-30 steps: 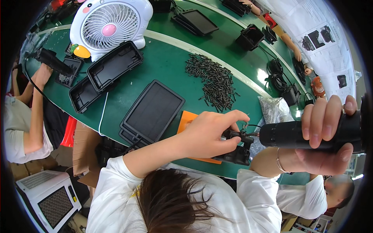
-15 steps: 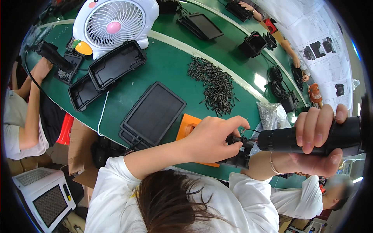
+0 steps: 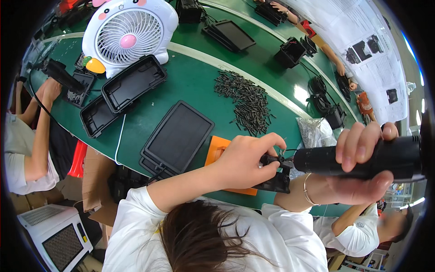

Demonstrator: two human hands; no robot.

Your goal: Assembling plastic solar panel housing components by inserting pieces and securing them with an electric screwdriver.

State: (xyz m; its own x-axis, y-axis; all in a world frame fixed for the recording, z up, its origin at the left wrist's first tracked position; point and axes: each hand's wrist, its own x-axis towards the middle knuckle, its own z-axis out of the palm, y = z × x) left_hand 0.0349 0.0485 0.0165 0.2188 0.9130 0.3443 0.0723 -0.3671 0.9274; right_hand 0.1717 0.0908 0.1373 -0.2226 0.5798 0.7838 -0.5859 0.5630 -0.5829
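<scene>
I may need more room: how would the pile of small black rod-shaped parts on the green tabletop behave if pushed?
The pile of small black rod-shaped parts would probably scatter, since its pieces lie loose. Single pieces may roll, being slim and rod-like, and each is likely light, being so small.

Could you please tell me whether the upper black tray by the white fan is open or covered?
Open: the upper black tray shows its inner floor and walls, with nothing across its top.

A white, short-sleeved T-shirt (image 3: 276, 235) is worn loosely, with 1 thin, pale bangle (image 3: 305, 189) round the right wrist (image 3: 319, 188).
</scene>
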